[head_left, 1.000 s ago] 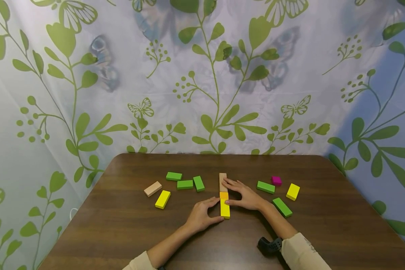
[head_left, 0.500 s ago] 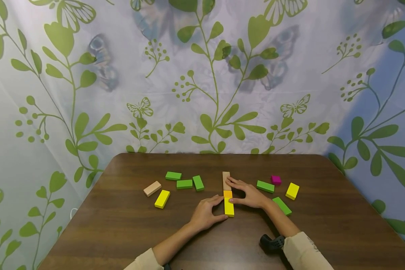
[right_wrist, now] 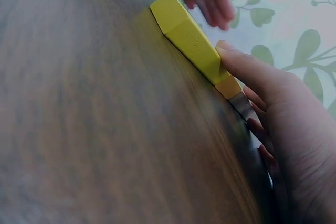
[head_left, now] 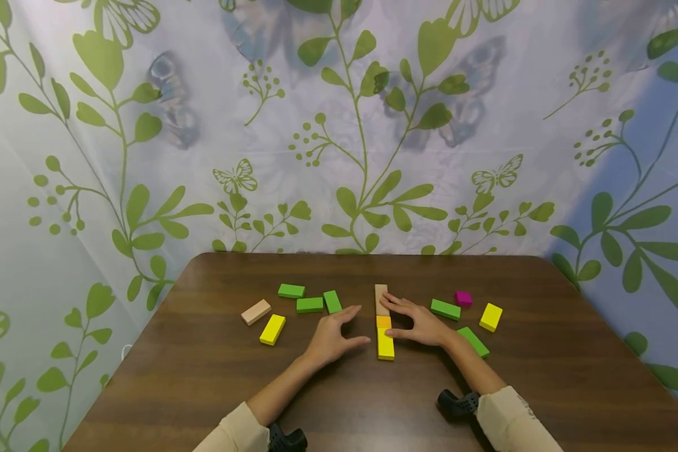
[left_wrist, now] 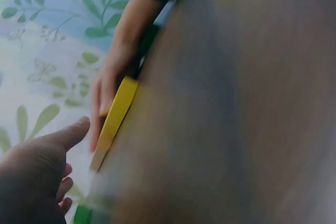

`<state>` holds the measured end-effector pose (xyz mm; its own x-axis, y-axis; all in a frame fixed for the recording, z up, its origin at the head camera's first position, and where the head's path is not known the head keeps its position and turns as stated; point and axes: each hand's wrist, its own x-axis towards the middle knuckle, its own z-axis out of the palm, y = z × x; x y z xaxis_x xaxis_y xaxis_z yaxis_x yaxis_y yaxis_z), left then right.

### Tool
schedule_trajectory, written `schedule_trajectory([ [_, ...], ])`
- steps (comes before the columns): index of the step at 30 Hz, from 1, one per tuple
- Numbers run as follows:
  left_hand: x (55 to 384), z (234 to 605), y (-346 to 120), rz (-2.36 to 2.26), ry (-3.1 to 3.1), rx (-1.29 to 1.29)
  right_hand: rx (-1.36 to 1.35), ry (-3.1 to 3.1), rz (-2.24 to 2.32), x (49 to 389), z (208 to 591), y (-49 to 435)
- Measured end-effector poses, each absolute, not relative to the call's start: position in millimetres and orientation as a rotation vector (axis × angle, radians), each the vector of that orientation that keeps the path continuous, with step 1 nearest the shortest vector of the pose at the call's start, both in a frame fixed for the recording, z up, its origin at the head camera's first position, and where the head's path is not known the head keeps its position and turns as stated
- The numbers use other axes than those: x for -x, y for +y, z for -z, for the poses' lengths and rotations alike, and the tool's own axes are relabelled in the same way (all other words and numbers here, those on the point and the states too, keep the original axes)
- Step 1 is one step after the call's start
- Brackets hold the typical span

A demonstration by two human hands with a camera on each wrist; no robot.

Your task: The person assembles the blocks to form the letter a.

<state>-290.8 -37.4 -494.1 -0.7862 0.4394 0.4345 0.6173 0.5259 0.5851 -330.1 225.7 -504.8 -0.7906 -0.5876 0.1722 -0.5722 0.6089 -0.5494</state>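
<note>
Nearest us, our left hand (head_left: pixel 330 339) lies open on the table (head_left: pixel 203 389), fingers spread, holding nothing, just beside the yellow block (head_left: pixel 385 344). Our right hand (head_left: pixel 420 323) rests with thumb and fingertips against the row – yellow block, orange block (head_left: pixel 383 321), tan block (head_left: pixel 381 299) set end to end. We judge three pieces lined up – the rest still loose: green blocks (head_left: pixel 309 304) left, another green block (head_left: pixel 445 309), a magenta block (head_left: pixel 462 298) and a yellow one (head_left: pixel 490 317) right
</note>
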Motion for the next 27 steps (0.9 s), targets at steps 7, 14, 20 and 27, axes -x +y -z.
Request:
schedule_trajectory([
  [7, 321.8, 490.4, -69.8, 0.883, -2.464, 0.657, 0.998, 2.795, 0.943, 330.5, 504.5, 225.6],
  [14, 339.9, 491.6, -79.4, 0.705, -2.52, 0.61, 0.998, 2.799, 0.932, 332.0, 503.9, 225.7],
  [20, 343.1, 491.4, -79.7, 0.595, -2.637, 0.659, 0.989, 2.798, 0.932, 331.8, 504.4, 224.3],
  [27, 337.6, 492.4, -67.5, 0.72, -2.649, 0.687, 1.001, 2.797, 0.94, 331.0, 505.7, 224.5],
])
